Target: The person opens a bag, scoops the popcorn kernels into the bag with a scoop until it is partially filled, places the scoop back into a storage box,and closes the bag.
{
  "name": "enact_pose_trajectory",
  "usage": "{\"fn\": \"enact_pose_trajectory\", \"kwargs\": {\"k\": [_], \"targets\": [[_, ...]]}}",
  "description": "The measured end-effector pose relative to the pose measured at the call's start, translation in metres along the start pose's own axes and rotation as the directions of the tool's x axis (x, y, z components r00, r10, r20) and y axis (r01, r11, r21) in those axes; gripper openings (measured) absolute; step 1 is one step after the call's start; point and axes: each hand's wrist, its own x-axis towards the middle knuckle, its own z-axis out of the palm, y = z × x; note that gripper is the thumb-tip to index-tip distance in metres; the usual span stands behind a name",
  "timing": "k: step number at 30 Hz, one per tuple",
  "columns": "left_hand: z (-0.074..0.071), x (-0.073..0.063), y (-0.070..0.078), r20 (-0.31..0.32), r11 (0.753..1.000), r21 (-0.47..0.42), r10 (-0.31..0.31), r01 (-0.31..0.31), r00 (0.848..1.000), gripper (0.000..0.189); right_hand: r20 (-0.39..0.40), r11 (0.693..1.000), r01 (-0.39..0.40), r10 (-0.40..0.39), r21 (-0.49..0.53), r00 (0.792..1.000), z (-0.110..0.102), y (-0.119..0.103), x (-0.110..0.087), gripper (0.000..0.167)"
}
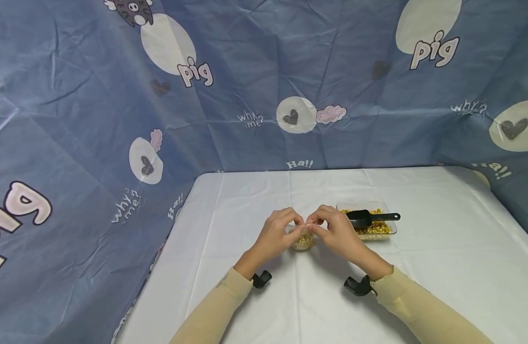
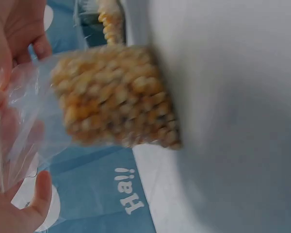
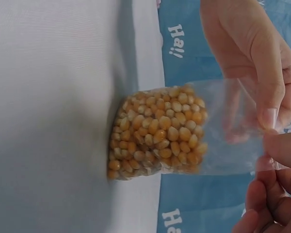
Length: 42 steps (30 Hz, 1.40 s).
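A clear plastic bag (image 3: 157, 131) of yellow corn kernels stands on the table, its lower part full and its upper part see-through. My left hand (image 1: 279, 232) pinches one side of the bag's top edge between thumb and fingers. On the other side, my right hand (image 1: 336, 233) pinches the same edge, and the fingertips of both hands meet near the middle. In the right wrist view the left hand (image 3: 257, 58) is above and the right hand (image 3: 281, 189) below. Parts of the bag's top are hidden behind fingers.
To the right of the hands sits a clear rectangular container (image 1: 377, 237) of corn kernels. A black scoop (image 1: 364, 218) lies across it, handle pointing right. White cloth covers the table (image 1: 247, 196), and a blue printed curtain (image 1: 247, 71) hangs behind and at the sides.
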Motion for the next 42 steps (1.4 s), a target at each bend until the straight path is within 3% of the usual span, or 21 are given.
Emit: {"fn": "enact_pose_trajectory", "kwargs": {"k": [7, 15, 27, 37, 42], "targets": [[-0.010, 0.000, -0.003, 0.053, 1.000, 0.009, 0.000, -0.001, 0.999, 0.006, 0.001, 1.000, -0.014, 0.014, 0.007, 1.000, -0.001, 0.001, 0.000, 0.010], [-0.019, -0.004, -0.005, 0.075, 1.000, -0.014, 0.010, -0.009, 0.997, 0.005, 0.004, 1.000, -0.028, 0.028, -0.005, 1.000, -0.005, 0.001, -0.002, 0.005], [-0.033, -0.007, -0.009, 0.142, 1.000, 0.008, -0.013, 0.012, 0.990, 0.015, -0.010, 0.999, -0.030, 0.030, 0.011, 0.999, -0.009, 0.002, -0.001, 0.007], [-0.045, -0.014, -0.013, 0.180, 0.999, 0.022, -0.037, 0.034, 0.983, 0.011, -0.049, 0.997, -0.072, 0.071, -0.015, 0.996, -0.013, 0.001, -0.001, 0.011], [-0.048, -0.013, -0.013, 0.197, 0.999, 0.048, 0.015, -0.025, 0.980, 0.006, -0.057, 0.995, -0.092, 0.090, -0.036, 0.994, -0.016, 0.003, 0.000, 0.013]]}}
